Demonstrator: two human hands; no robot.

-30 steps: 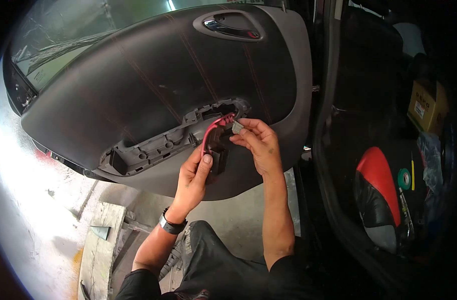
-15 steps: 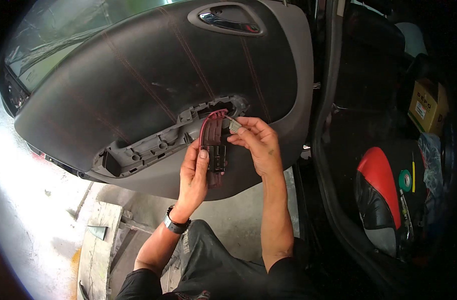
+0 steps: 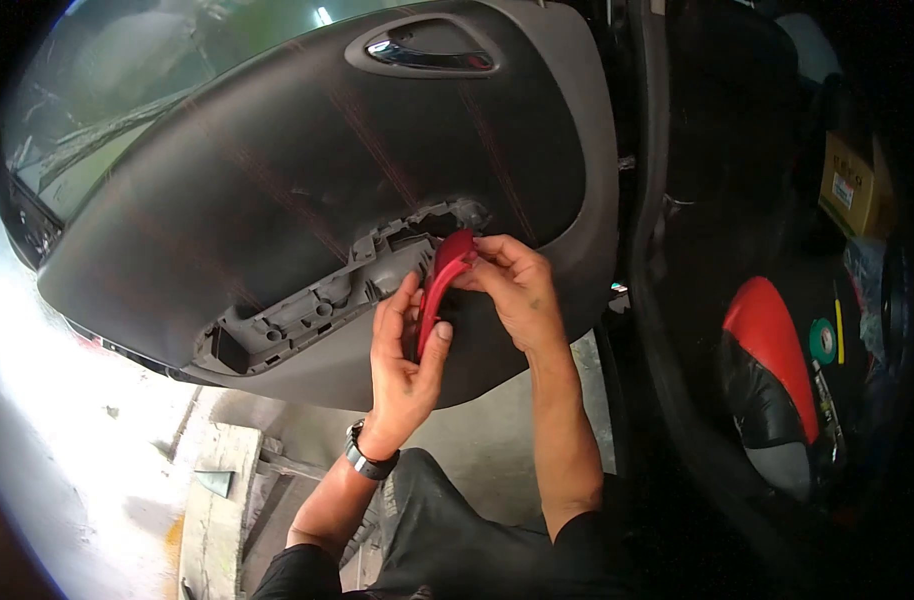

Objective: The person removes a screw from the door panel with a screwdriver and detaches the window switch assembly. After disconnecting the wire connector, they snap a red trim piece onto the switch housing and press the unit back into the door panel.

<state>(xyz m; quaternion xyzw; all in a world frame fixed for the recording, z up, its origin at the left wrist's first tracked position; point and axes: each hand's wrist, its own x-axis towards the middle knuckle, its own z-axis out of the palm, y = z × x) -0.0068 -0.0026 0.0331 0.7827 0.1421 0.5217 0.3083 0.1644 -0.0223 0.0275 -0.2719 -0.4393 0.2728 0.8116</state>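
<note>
My left hand (image 3: 409,365) is closed around a red curved window switch panel (image 3: 447,275), thumb on one side and fingers on the other. The panel's glossy red outer face shows now, and its switch block is out of sight. My right hand (image 3: 522,295) pinches at the panel's upper end. Whatever lies between those fingertips is hidden, and the wiring connector cannot be seen. Just behind both hands is the long armrest recess (image 3: 317,310) of a black door panel (image 3: 277,170), with a dark opening at its upper right end.
A chrome door handle (image 3: 427,57) sits higher on the door. At right inside the car are a red and black padded piece (image 3: 772,350), green tape (image 3: 823,341), a yellow stick (image 3: 839,325) and a cardboard box (image 3: 852,188). A wooden bench (image 3: 215,520) stands lower left.
The switch panel has turned over, from its ribbed back and black switch block to its red face. The pale connector in my right hand has gone out of sight. The view has shifted slightly.
</note>
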